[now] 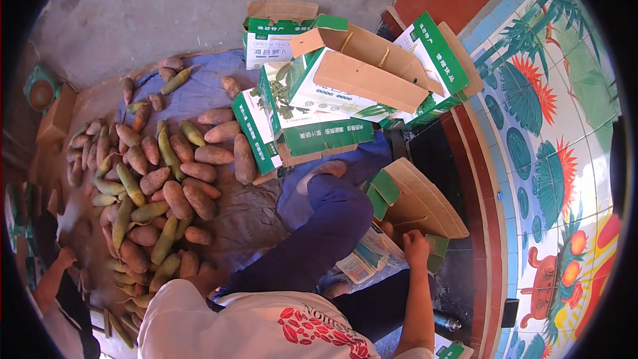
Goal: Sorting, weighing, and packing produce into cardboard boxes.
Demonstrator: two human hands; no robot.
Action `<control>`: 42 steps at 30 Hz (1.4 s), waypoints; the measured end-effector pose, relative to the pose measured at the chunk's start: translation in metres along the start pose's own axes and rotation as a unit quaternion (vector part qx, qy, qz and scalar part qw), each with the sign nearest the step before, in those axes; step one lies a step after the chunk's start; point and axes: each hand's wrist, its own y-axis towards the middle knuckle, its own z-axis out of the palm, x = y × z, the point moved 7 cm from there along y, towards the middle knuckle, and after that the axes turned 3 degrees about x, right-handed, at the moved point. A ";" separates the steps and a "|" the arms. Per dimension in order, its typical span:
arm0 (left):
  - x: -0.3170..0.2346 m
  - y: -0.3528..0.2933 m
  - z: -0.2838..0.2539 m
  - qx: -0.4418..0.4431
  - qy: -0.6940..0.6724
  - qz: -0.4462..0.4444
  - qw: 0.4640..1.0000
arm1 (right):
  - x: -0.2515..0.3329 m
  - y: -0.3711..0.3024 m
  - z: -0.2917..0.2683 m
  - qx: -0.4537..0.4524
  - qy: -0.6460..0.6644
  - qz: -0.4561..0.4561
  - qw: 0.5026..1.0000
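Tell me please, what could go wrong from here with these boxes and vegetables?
The upper open carton lies tilted across other boxes, so it might slide toward the person's foot nearby. The root vegetables are heaped loosely on the blue cloth, so some could roll if knocked. The right hand is at the lower open carton, whose raised flaps may bend if pressed.

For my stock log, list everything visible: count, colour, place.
Green radishes: many, green, left pile
Root vegetables: many, reddish-brown, left pile
Sheet: one, blue, under pile
Stacked cartons: several, white and green, upper centre
Mural tiles: many, multicoloured, right wall
Device: one, green, far left
Co-worker: one, partly dark clothing, left edge
Open carton: one, brown and green, centre right
Shirt: one, white and red, bottom
Trousers: one pair, dark, centre
Right hand: one, bare, at open carton
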 end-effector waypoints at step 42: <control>-0.098 0.151 -0.096 0.123 0.066 0.073 0.988 | 0.005 -0.027 -0.006 -0.005 -0.071 -0.002 0.997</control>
